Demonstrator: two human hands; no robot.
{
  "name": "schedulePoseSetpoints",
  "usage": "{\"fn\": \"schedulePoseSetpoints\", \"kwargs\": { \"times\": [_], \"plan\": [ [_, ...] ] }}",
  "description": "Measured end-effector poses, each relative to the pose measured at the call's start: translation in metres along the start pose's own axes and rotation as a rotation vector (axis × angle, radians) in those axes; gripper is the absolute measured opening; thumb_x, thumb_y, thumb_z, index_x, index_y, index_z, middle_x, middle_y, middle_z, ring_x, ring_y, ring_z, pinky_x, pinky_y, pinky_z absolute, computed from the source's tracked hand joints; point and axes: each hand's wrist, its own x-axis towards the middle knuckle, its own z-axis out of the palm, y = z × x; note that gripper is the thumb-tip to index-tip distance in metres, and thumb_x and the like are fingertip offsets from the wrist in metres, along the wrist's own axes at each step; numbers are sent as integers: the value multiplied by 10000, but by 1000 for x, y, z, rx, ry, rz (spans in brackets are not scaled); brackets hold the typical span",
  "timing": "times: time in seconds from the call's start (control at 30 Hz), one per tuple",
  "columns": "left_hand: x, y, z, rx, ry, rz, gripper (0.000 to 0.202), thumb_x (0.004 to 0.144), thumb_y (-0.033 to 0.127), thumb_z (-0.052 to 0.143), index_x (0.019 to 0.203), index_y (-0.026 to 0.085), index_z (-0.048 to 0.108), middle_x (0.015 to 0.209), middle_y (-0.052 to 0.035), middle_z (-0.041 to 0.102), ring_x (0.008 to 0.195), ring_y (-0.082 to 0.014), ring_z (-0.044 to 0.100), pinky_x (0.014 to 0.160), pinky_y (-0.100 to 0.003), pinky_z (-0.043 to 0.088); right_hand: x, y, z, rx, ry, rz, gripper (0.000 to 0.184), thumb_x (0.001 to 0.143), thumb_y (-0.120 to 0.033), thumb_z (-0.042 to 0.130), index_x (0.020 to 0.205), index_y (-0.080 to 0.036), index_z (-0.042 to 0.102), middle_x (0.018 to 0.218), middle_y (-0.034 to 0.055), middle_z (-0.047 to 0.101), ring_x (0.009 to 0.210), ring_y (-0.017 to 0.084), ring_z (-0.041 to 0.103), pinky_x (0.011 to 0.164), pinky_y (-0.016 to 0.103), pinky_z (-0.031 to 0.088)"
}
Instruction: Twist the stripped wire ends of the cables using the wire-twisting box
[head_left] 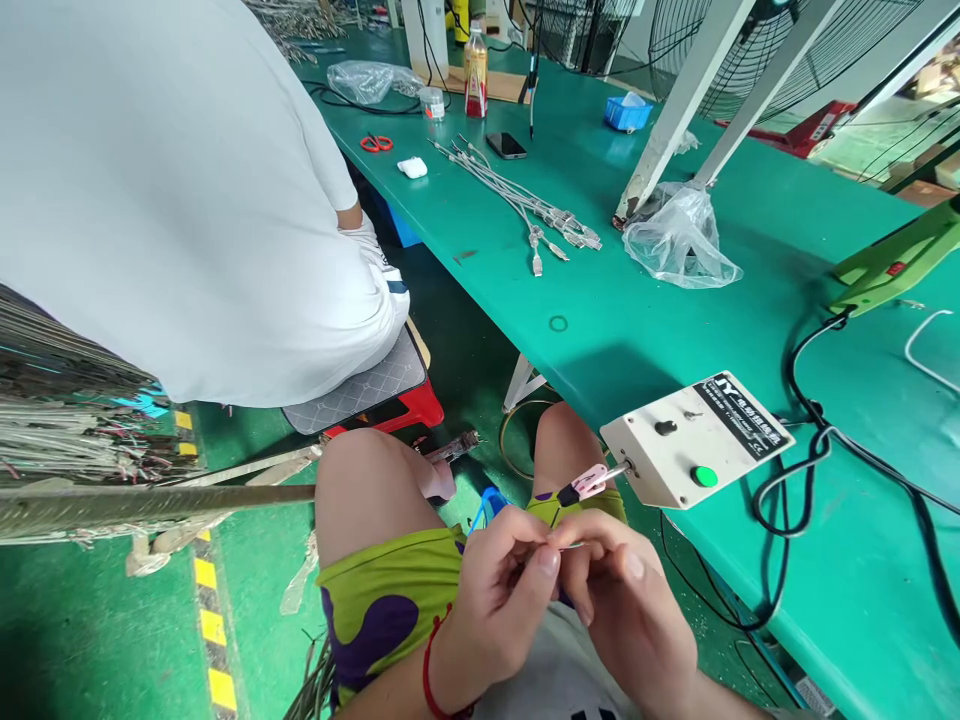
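My left hand, a red string around its wrist, is closed in a pinch above my lap. Just to its right, my right hand is closed too, and the fingertips of both meet. Between them shows a short bit of thin wire; my fingers hide the rest. Beyond the hands, a pink clip with a black tip sits on the metal shaft of a white control box. A dark thin strand runs from the clip's tip down towards my fingers. The box has a black knob and a green button.
The box rests at the edge of the green table. Grey cables, a phone, red scissors, a bottle and a plastic bag lie or stand farther back. Black cords loop at right. A person in white sits at left.
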Motion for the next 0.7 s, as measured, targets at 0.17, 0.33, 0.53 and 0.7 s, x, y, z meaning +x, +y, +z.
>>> {"fn": "schedulePoseSetpoints", "kwargs": {
  "times": [0.17,0.33,0.53,0.7],
  "plan": [
    [1,4,-1,8,-17,-13,236,1211,416,632,1094,219,688,757,26,629,600,-107,604,591,-210,466,-2,9,-5,-34,21,-44,156,1100,-425,847,1063,-319,954,519,-93,445,475,82,244,527,233,332],
    [6,12,3,174,-49,56,188,1196,352,652,1066,225,703,746,33,613,587,-91,520,577,-211,400,-3,10,-6,-84,129,-121,319,1103,-448,841,875,-230,892,502,-73,489,442,74,264,458,225,254],
    [4,11,5,235,-56,65,114,1185,293,654,1102,236,708,759,33,626,591,-93,518,565,-217,379,-1,11,-8,-158,187,-137,457,1119,-491,809,763,-205,830,492,-63,494,432,80,284,457,233,273],
    [-1,6,3,176,14,66,137,1203,333,633,1141,240,712,759,38,597,592,-98,505,552,-218,377,-2,17,-17,-136,48,-174,503,1186,-604,644,1007,-227,925,504,-34,539,469,142,434,528,286,442]
  ]
}}
